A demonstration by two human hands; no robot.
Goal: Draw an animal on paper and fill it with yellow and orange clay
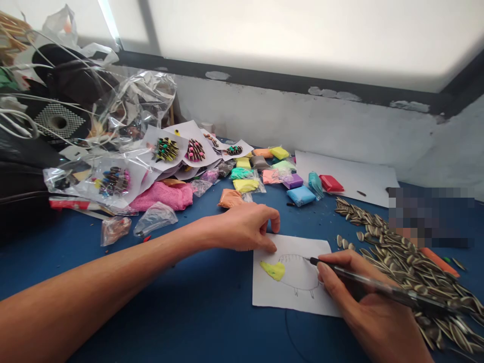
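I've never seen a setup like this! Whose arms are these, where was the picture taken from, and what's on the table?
There's no machine here: these are a person's bare hands, seen from a camera worn on their head, looking forward and down. The right hand holds a pen, its tip at an outline drawn on white paper. The left hand rests near the paper's far edge. A yellow-green patch fills one end of the outline. On the blue table lie striped seeds to the right, with colourful packets and a pink cloth farther back.
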